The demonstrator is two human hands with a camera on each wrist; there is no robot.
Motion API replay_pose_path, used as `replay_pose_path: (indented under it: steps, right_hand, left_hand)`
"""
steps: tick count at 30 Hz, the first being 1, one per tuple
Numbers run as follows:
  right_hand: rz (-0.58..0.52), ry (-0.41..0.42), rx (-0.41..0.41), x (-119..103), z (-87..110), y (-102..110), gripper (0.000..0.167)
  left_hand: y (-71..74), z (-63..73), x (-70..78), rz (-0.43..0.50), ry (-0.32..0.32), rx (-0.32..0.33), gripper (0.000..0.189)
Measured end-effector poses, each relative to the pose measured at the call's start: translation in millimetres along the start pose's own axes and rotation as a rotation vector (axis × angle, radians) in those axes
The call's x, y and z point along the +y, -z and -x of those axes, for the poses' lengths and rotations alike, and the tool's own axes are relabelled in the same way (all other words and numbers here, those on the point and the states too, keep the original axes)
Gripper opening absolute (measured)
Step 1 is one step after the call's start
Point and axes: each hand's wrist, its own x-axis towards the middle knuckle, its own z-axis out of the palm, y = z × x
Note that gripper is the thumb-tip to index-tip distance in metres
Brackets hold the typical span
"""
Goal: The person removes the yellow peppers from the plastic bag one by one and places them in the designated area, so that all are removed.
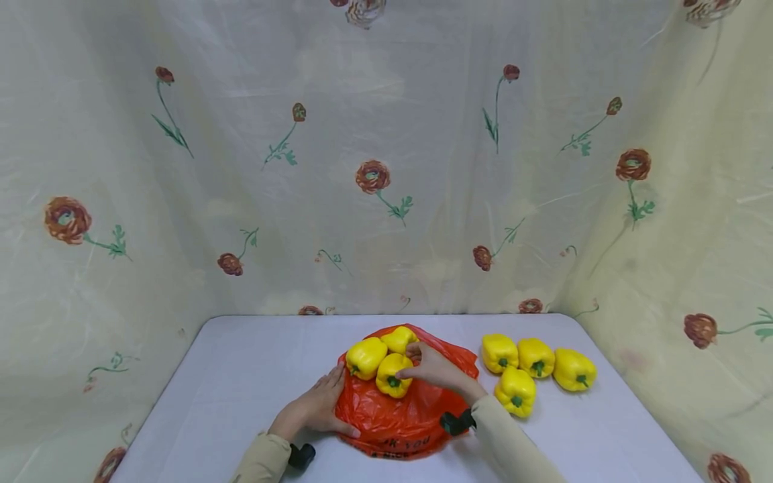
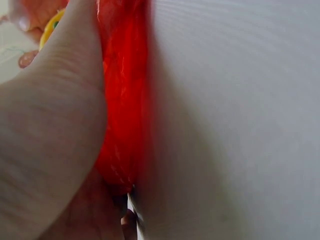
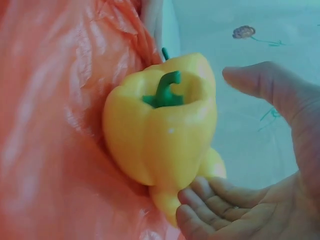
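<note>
A red plastic bag (image 1: 386, 422) with dark printing lies crumpled on the table. Three yellow bell peppers, one of them the front pepper (image 1: 389, 371), rest together on its far part. Against the bag's left edge lies my left hand (image 1: 323, 401), fingers extended and thumb spread toward the near edge. My right hand (image 1: 437, 367) reaches over the bag to the right side of the front pepper. In the right wrist view, its thumb stands apart from the green-stemmed pepper (image 3: 165, 130), while the fingers are near its lower side; whether they touch cannot be told.
Several more yellow bell peppers (image 1: 536, 357) form a group on the right of the white table (image 1: 253, 362), beside my right forearm. A curtain with printed flowers (image 1: 423, 255) hangs behind the table and along both sides.
</note>
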Motion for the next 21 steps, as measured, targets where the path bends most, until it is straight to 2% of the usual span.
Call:
replay_pose_path:
  steps: [7, 12, 16, 19, 21]
  right_hand:
    - [0.038, -0.054, -0.011, -10, -6.0, 2, 0.08]
    - [0.056, -0.073, -0.008, -16, -9.4, 1, 0.071]
    - [0.036, -0.127, -0.005, -16, -10.8, -1, 0.062]
    - [0.002, -0.162, -0.007, -15, -11.4, -3, 0.064]
    - [-0.008, -0.158, -0.005, -15, -11.4, -4, 0.067]
  left_hand:
    - [-0.1, -0.6, -0.3, -0.011, 0.0, 0.0, 0.129]
    - [0.7, -1.4, -1.9, -0.001, 0.001, 0.003, 0.13]
    - [-0.2, -2.5, -3.9, 0.008, 0.002, -0.002, 0.13]
    - [-0.4, -3.8, -4.5, 0.011, -0.008, -0.009, 0.129]
    - [-0.2, -4.3, -4.7, 0.009, -0.013, -0.012, 0.128]
